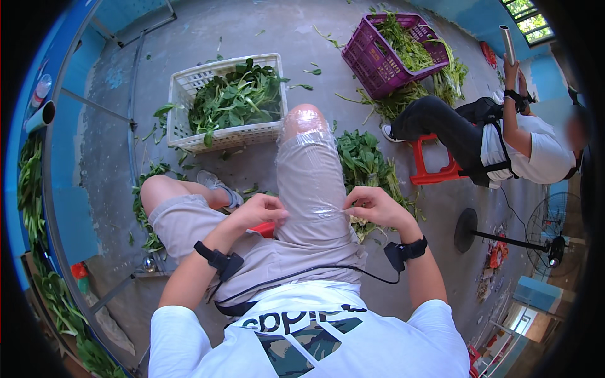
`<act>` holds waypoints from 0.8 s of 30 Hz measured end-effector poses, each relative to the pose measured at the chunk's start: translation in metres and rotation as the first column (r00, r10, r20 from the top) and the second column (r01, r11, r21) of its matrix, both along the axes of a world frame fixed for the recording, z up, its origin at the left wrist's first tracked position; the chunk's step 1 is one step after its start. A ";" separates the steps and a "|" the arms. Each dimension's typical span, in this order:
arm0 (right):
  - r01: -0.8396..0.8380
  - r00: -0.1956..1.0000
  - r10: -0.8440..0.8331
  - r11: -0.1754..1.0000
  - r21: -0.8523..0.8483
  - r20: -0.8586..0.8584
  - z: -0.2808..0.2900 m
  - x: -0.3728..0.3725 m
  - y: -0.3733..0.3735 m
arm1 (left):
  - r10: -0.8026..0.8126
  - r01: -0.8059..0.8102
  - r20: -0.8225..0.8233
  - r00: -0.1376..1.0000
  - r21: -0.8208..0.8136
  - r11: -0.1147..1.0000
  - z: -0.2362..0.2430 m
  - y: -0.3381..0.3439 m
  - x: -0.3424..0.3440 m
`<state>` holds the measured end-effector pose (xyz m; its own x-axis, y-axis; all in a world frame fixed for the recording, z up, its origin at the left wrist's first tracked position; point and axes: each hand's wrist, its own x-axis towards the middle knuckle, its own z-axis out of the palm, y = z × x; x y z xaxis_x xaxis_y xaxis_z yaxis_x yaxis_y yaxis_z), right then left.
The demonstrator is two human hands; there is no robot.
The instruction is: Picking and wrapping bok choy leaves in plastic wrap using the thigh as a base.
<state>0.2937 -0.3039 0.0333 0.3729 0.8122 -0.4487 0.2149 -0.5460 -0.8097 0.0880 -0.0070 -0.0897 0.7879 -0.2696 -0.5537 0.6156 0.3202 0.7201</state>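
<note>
Clear plastic film (307,165) lies over my bent right knee and along the thigh of my beige shorts, wrinkled and shiny. My left hand (265,210) has its fingertips pinched together at the film's left edge, beside the thigh. On the opposite side my right hand (376,206) pinches the film's right edge between thumb and fingers. Between the two hands the film looks stretched across the leg. Both my wrists carry black straps with small black boxes, and a cable runs from one over my lap.
Ahead is a white crate (214,140) of leafy greens; farther right, a purple crate (396,80) of stalks. Bundled greens (365,157) lie beside my right knee. Another person sits on a red stool (435,162), holding a metal tube (508,45). A fan (554,249) lies right; more greens (31,183) line the left.
</note>
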 end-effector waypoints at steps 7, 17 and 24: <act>0.213 0.889 -0.249 0.968 -0.134 -0.384 -0.015 0.023 -0.014 | -0.024 0.019 0.075 0.997 0.068 0.998 0.001 -0.002 0.014; 0.282 0.959 -0.283 0.951 0.123 -0.015 -0.023 0.042 -0.008 | -0.089 -0.118 0.369 0.925 0.504 0.856 0.089 0.025 -0.015; 0.171 0.985 -0.160 0.947 0.272 -0.063 -0.026 0.048 0.035 | 0.301 -0.544 0.454 0.839 0.712 0.443 0.231 0.050 -0.140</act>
<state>0.3414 -0.2684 0.0070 0.4993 0.8343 -0.2338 0.1051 -0.3262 -0.9394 -0.0515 0.0435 0.1415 0.8000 0.5855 -0.1312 0.3518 -0.2805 0.8930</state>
